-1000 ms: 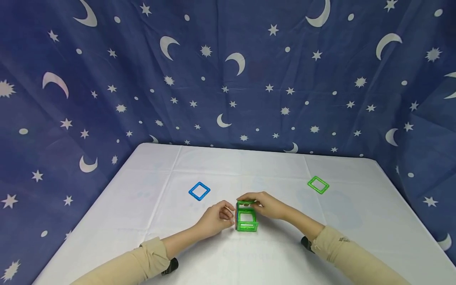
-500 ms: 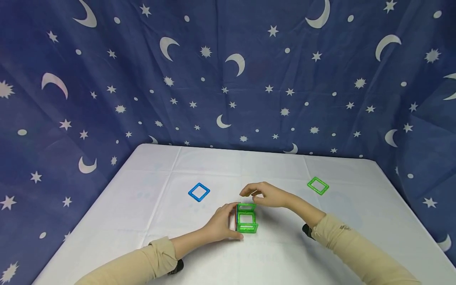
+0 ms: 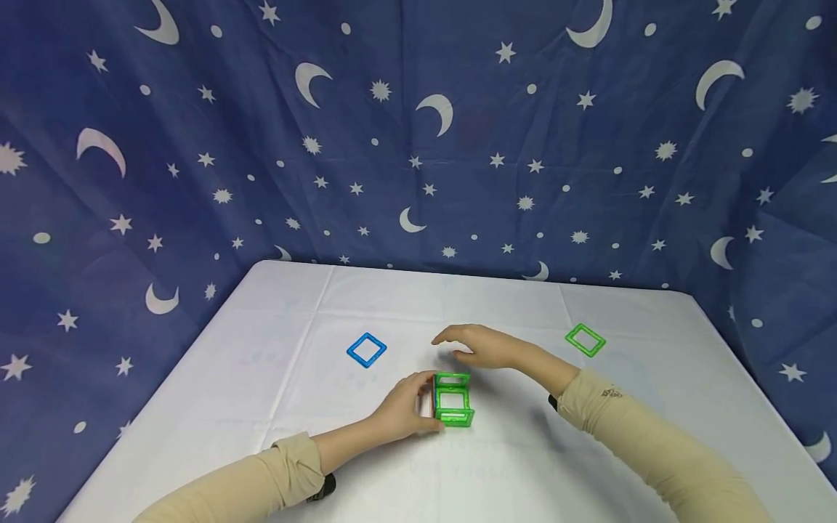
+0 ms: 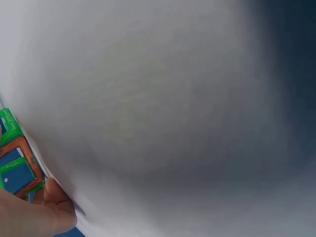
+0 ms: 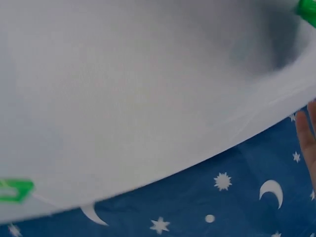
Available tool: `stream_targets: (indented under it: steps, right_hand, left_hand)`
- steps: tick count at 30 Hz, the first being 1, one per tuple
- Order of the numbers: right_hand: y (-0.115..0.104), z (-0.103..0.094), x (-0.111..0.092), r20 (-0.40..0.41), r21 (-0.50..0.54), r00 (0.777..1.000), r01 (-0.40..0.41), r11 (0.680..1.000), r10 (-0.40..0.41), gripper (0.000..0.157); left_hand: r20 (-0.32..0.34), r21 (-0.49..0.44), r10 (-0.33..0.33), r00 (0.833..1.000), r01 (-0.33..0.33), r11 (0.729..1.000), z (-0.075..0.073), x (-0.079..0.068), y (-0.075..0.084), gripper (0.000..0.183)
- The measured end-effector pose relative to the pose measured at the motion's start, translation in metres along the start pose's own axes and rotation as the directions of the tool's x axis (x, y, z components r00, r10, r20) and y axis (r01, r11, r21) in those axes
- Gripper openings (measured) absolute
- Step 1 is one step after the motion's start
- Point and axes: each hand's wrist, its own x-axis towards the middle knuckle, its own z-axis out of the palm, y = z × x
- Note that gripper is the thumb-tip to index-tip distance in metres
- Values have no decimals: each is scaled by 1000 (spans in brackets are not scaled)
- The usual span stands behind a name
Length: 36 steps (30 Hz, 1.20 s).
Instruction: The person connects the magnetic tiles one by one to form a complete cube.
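In the head view a small build of square magnetic tiles stands mid-table, with green tiles (image 3: 455, 423) at the base, front and back. An orange-red tile (image 3: 433, 393) is upright on its left side. My left hand (image 3: 400, 412) grips that side, thumb at the front edge and fingers at the back. The left wrist view shows the orange tile (image 4: 30, 160) beside the thumb. Behind the build, my right hand (image 3: 480, 346) hovers, holding nothing, fingers stretched leftward. Only its fingers (image 5: 308, 143) show in the right wrist view.
A loose blue square tile (image 3: 375, 357) lies on the white-clothed table (image 3: 294, 407), left of and beyond the build. Farther right lies a loose green square tile (image 3: 578, 345). A dark blue curtain (image 3: 471, 218) with moons and stars hangs behind the table.
My right hand has let go of the build's back and moved up and away behind it. My left hand has come rightward and spread around the build's left side.
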Motion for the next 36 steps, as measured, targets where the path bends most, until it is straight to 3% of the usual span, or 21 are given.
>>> stream_targets:
  steps: [2, 4, 7, 22, 31, 36]
  right_hand:
    - [0, 0, 7, 27, -156, 999, 31, 987, -28, 43]
    - [2, 2, 16, 55, -293, 996, 79, 953, -66, 49]
    - [7, 6, 31, 107, -413, 990, 129, 902, -93, 56]
    - [12, 31, 85, 250, -487, 964, 203, 850, -87, 55]
    - [7, 30, 88, 288, -506, 955, 219, 834, -76, 50]
    - [10, 27, 82, 286, -553, 957, 211, 806, -54, 49]
  left_hand:
    - [3, 4, 2, 1000, -2, 1000, -1, -1, 0, 79]
    - [8, 8, 3, 1000, -3, 1000, -1, -1, 1, 79]
    - [18, 23, 11, 1000, -11, 1000, -1, -1, 3, 80]
    - [18, 72, 7, 1000, -8, 997, -1, -3, 2, 81]
    - [37, 52, -14, 999, 12, 999, 0, -3, 2, 81]
    - [31, 68, -15, 999, 13, 998, -1, -2, 0, 82]
